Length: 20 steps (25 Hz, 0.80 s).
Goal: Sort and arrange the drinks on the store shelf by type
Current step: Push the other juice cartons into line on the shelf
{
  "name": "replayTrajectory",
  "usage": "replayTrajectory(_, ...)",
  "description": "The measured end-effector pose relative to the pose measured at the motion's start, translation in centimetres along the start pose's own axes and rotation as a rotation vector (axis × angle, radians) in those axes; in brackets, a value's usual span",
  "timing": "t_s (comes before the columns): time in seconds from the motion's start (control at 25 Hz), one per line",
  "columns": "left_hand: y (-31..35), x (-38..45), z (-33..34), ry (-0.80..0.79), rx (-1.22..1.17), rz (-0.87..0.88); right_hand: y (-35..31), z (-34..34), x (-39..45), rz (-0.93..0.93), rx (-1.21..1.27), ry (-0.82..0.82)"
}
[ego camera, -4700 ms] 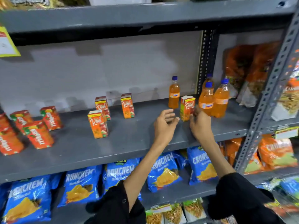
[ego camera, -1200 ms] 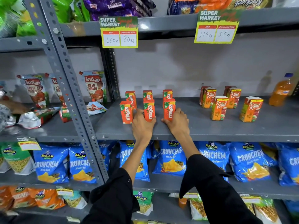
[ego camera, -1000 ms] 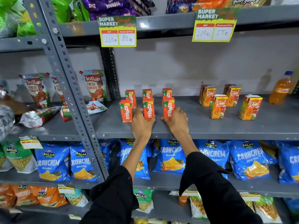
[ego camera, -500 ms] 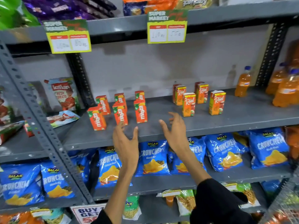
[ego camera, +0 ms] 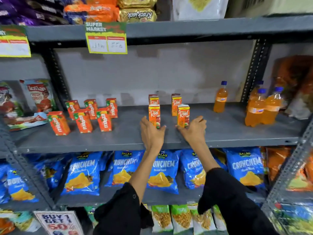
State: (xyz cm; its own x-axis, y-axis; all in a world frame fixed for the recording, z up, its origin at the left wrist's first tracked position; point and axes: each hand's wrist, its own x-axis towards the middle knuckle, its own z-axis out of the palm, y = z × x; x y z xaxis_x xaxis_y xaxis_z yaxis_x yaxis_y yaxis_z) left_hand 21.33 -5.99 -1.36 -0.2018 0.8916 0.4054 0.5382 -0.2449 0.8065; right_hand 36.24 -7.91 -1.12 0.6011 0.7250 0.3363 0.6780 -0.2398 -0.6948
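On the grey shelf, several red Maaza cartons stand grouped at the left. Orange Real cartons stand in the middle, two in front and two behind. My left hand wraps the base of the front left Real carton. My right hand cups the base of the front right Real carton, thumb on its left and fingers on its right. A single orange drink bottle stands further right, apart from a cluster of three orange bottles at the shelf's right end.
Ketchup pouches fill the bay to the left. Blue Crunchem bags line the shelf below. A price tag hangs from the shelf above. Perforated uprights bound the bay; snack bags sit behind the bottles.
My hands let go of the front Maaza cartons, opened, and moved right onto the two front Real cartons. The view swung right, showing more bottles.
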Motion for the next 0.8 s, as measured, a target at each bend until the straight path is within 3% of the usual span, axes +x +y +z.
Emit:
replayTrajectory(0.24,-0.3,1.6,1.2,0.052,0.223,0.013,0.2,1.1,1.7,-0.08,0.027,-0.079)
replayTrajectory(0.8,-0.8,1.2,1.4,0.088,0.26,0.064,-0.6,1.5,1.9,-0.143,-0.128,-0.102)
